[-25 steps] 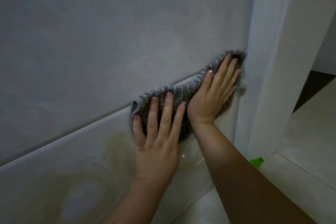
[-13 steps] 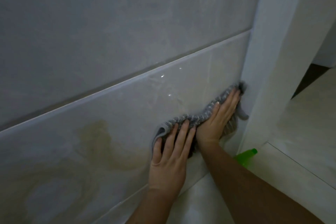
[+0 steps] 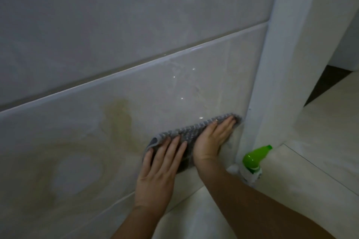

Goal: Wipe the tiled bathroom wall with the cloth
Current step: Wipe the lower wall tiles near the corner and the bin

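1. I see both hands laid flat on the grey ribbed cloth (image 3: 183, 132), which lies spread against the lower tile of the glossy pale tiled wall (image 3: 87, 141), close to where the wall meets the floor.
2. The left hand (image 3: 161, 163) covers the cloth's left part. Its grip is not closed: the fingers are straight and a little spread, pressing the fabric to the tile and curling round nothing.
3. The right hand (image 3: 211, 141) covers the right part in the same manner, palm down and fingers straight and together. Its fingertips reach toward the cloth's far end, which sits just beside the white upright door frame (image 3: 272, 64).
4. My reading is that flat palms are used because they spread the pressure over a wide strip, so more of the tile is cleaned in each pass. Two hands side by side also keep the cloth stretched so that it does not bunch.
5. Small bright droplets glint on the tile above the cloth, so the surface there looks wet.
6. A yellowish-brown stain (image 3: 118, 118) marks the same tile to the left of the cloth, apart from it. I judge that patch is not yet dealt with.
7. A green-topped plastic spray bottle (image 3: 252, 159) stands on the pale floor (image 3: 320, 151) at the foot of the door frame, near the right forearm. It was probably put there to be within reach, and a wide sweep of the arm could knock it over.
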Motion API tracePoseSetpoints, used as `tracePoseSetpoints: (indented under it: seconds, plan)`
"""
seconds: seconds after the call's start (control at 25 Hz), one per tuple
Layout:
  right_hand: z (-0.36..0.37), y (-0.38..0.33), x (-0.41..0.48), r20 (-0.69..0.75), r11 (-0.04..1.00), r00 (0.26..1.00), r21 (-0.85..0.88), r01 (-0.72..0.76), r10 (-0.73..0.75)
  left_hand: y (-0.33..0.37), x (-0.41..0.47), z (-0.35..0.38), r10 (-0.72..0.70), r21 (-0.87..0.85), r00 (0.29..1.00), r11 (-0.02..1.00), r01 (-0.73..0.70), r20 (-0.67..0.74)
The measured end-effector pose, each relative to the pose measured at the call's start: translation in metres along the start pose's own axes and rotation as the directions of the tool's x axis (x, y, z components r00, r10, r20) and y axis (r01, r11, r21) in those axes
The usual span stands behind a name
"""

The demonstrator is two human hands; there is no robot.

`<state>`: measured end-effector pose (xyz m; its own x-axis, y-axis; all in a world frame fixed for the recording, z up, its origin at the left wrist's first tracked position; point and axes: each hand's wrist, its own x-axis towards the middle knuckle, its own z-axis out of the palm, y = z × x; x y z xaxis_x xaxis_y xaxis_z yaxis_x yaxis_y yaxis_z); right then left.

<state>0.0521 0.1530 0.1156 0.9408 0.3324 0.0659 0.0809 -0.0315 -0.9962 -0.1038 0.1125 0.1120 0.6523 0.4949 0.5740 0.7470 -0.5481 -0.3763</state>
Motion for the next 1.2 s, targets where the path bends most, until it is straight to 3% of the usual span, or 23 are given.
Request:
tracePoseSetpoints:
  seconds: [0.12,0.32,0.48,0.64,0.72,0.8,0.96,1.04,1.2]
  plan:
    - [0.008,-0.044,-0.034,-0.015,0.996,0.996,-0.016,0.092,-0.092,-0.038,-0.001,-0.039,-0.043,0.035,0.998,0.998,0.045,-0.049]
    - [0.019,-0.141,-0.07,-0.051,0.921,0.92,-0.017,0.388,-0.389,-0.102,0.031,-0.1,-0.187,0.028,0.936,0.979,0.204,-0.298]
    - [0.034,-0.121,-0.091,-0.123,0.829,0.82,-0.102,0.55,-0.559,-0.118,0.001,-0.08,-0.163,0.13,0.937,0.969,0.212,-0.308]
    - [0.028,-0.032,-0.101,-0.026,0.847,0.858,-0.174,0.502,-0.513,-0.1,-0.059,-0.042,-0.046,0.171,0.997,0.984,0.057,-0.067]
    - [0.031,-0.041,-0.101,-0.071,0.913,0.914,-0.121,0.39,-0.399,-0.104,-0.055,-0.048,-0.017,0.159,0.995,0.987,0.033,-0.1]
    - [0.037,-0.086,-0.102,-0.13,0.938,0.929,-0.06,0.343,-0.348,-0.113,-0.031,-0.068,-0.097,0.114,0.97,0.986,0.124,-0.222]
    - [0.044,-0.161,-0.118,-0.166,0.852,0.841,0.002,0.523,-0.515,-0.139,-0.002,-0.099,-0.304,0.034,0.875,0.939,0.341,-0.376]
    - [0.045,-0.153,-0.131,-0.168,0.811,0.796,-0.035,0.584,-0.581,-0.145,-0.018,-0.09,-0.269,0.098,0.887,0.94,0.326,-0.374]
    - [0.041,-0.093,-0.15,-0.02,0.714,0.718,-0.128,0.689,-0.696,-0.145,-0.067,-0.059,-0.187,0.215,0.946,0.945,0.247,-0.265]
